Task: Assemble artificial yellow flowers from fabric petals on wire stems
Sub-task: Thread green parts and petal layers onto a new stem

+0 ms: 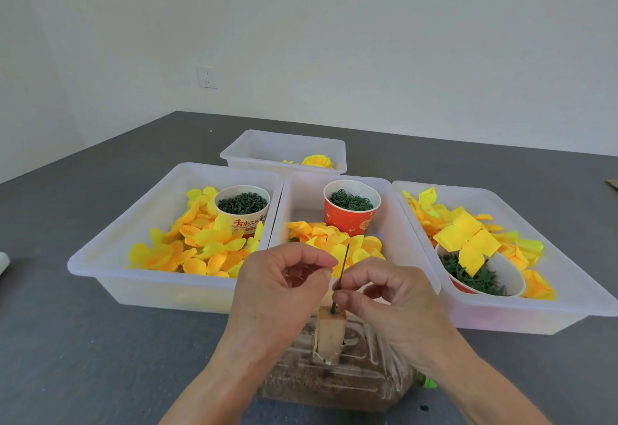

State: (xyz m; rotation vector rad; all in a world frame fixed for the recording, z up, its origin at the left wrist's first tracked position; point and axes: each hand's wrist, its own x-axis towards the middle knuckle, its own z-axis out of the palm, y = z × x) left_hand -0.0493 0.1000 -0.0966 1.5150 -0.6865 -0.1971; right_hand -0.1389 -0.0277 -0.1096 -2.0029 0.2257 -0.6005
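A thin dark green wire stem (341, 274) stands upright in a small wooden block (329, 334) that rests on a clear plastic bottle (337, 378) filled with brown grit. My right hand (384, 301) pinches the stem near its lower half between thumb and forefinger. My left hand (277, 287) is curled just left of the stem, its fingertips closed close to the wire; whether it touches the stem or holds something small I cannot tell. Yellow fabric petals (197, 244) fill the left tray, more petals (334, 237) lie in the middle tray.
Three white trays (110, 257) stand side by side, a fourth tray (284, 143) behind holds a finished yellow flower (317, 160). Paper cups (242, 207) (351, 207) (481, 274) hold green parts. Square yellow petals (468, 240) lie in the right tray. The grey table (83, 341) extends left.
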